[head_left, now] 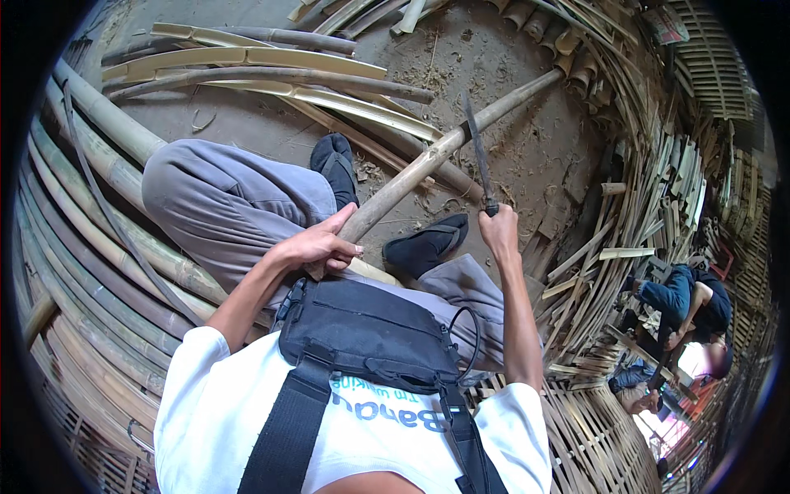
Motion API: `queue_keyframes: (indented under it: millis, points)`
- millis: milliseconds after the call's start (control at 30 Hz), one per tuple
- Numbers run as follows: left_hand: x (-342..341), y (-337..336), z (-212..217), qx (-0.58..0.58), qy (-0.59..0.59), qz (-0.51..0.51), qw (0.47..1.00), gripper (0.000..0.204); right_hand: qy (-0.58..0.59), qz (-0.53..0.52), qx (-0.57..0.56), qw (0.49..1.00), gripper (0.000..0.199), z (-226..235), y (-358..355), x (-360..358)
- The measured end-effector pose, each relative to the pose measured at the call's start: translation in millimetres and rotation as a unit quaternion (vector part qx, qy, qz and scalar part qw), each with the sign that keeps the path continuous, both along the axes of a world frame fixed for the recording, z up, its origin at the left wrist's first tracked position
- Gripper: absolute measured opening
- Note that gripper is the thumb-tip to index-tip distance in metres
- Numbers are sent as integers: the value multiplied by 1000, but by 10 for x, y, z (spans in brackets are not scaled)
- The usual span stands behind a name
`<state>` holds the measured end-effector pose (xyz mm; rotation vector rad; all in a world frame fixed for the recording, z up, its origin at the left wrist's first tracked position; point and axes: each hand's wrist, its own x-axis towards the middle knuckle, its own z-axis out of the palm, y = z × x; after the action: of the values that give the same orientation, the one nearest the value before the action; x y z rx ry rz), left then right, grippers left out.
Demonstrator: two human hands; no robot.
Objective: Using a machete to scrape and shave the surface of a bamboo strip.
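At the centre of the view, slightly toward nine o'clock, the left hand (319, 247) grips a bamboo pole (395, 193) near its lower end. Its fingers are closed about the pole. The pole slants away toward a point between one and two o'clock, its far end near a heap of split bamboo (580, 66).

Between two and three o'clock from centre, the right hand (498, 221) holds a knife (479, 156). Its fingers are wrapped around the dark handle. The long blade points toward twelve o'clock, leaning a little toward eleven, and crosses the line of the pole; whether it touches the wood cannot be told. Beneath the pole, at one o'clock, lies a second bamboo length (459, 177) on the dirt floor (543, 136).

Bamboo strips (271, 74) lie at eleven o'clock, some with the pale inner face up. Thick bamboo poles (107, 239) are stacked at nine o'clock. A dense pile of bamboo pieces (658, 189) stands between two and three. A black bag (362, 325) is strapped across the wearer's chest, at six to seven o'clock. Between three and four, well apart, a second person (699, 305) in dark clothing is bent forward.
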<state>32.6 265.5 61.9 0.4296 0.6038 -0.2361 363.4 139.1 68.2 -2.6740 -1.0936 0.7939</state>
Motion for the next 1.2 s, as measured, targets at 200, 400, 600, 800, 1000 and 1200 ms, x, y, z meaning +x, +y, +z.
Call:
queue_keyframes:
  millis: [200, 400, 600, 800, 1000, 1200]
  points:
    - [-35, -19, 16, 15, 4, 3, 1000, 94, -23, 148, -81, 985, 30, 272, 5, -397]
    - [-1, -83, 31, 211, 68, -69, 973, 94, -5, 152, -71, 986, 25, 373, 118, -542]
    - [88, 16, 172, 255, 61, -97, 960, 88, 22, 74, -45, 996, 28, 69, 104, -284]
    - [84, -105, 94, 356, 64, -98, 927, 88, -12, 95, -42, 995, 23, 18, 64, -164]
    - [102, -178, 48, 338, 68, -97, 934, 87, 3, 131, -14, 991, 31, 13, -8, -474]
    - [107, -146, 58, 331, 71, -105, 935, 87, -7, 141, 14, 990, 23, 6, 104, -607]
